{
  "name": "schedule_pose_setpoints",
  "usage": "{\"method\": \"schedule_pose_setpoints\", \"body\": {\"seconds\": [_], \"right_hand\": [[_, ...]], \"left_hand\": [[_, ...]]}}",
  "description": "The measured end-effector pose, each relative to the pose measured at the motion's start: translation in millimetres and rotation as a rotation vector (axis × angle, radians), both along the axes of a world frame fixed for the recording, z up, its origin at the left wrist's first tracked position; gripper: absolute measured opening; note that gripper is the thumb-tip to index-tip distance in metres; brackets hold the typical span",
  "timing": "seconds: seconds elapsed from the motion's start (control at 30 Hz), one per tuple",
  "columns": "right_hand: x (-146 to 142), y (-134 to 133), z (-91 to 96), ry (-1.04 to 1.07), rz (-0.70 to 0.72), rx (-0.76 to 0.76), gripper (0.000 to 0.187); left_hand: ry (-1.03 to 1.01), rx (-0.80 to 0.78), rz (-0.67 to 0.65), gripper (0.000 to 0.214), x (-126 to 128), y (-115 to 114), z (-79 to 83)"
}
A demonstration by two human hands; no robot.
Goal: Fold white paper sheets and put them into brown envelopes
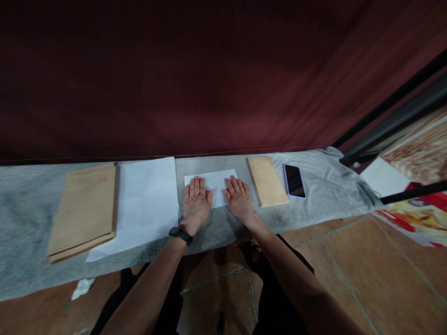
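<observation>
A small white sheet of paper (218,186), perhaps folded, lies on the grey cloth in front of me. My left hand (197,201) rests flat on its left part, fingers stretched forward. On the right part lies my right hand (239,199), also flat with the fingers extended. Both palms cover some of the paper, and neither hand grips anything. Close to the right hand is a brown envelope (268,181). Left of my left hand, large white sheets (148,200) lie partly under a stack of big brown envelopes (85,204).
A phone (294,181) with a dark screen lies right of the small envelope. Grey cloth (324,186) covers the long narrow surface, with a dark red curtain (223,93) behind it. A black metal frame (394,107) and a colourful box (419,216) stand at the right.
</observation>
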State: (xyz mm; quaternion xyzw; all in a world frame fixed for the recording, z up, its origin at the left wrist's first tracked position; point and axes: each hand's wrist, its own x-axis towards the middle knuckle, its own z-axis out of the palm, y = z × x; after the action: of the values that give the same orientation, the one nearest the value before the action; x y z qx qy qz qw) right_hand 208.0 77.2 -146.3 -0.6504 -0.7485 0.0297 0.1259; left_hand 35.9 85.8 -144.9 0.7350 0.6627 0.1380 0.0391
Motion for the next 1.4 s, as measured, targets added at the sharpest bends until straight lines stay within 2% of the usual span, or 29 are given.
{"method": "schedule_pose_setpoints", "body": {"seconds": [0.57, 0.7, 0.8, 0.87, 1.0, 1.13, 1.23, 1.4], "right_hand": [[19.8, -3.0, 2.1, 0.034, -0.069, -0.032, 0.056], [22.9, -3.9, 1.2, 0.047, -0.109, -0.019, 0.056], [22.2, -3.7, 4.7, 0.076, -0.125, 0.014, 0.057], [18.6, -3.4, 9.3, 0.109, -0.083, 0.031, 0.058], [1.7, -5.7, 17.4, 0.202, 0.094, 0.013, 0.058], [-21.3, -11.2, 15.9, 0.280, 0.239, -0.028, 0.059], [-31.5, -12.6, 11.1, 0.301, 0.265, -0.064, 0.058], [-29.7, -11.1, 6.3, 0.236, 0.220, -0.063, 0.058]], "left_hand": [[-0.084, -0.012, 0.065, 0.066, -23.5, -4.4, -1.9], [-0.079, 0.041, 0.052, 0.064, -25.2, -6.6, -0.6], [-0.060, 0.118, -0.010, 0.063, -21.4, -11.8, 2.7], [-0.051, 0.140, -0.082, 0.062, -15.2, -17.6, 3.9], [-0.060, 0.096, -0.186, 0.061, 2.1, -30.7, -0.9], [-0.036, 0.077, -0.290, 0.061, 12.6, -38.8, -8.0], [-0.014, 0.051, -0.320, 0.065, 13.9, -40.1, -8.5], [0.025, -0.005, -0.235, 0.065, 12.7, -38.3, -4.8]]}}
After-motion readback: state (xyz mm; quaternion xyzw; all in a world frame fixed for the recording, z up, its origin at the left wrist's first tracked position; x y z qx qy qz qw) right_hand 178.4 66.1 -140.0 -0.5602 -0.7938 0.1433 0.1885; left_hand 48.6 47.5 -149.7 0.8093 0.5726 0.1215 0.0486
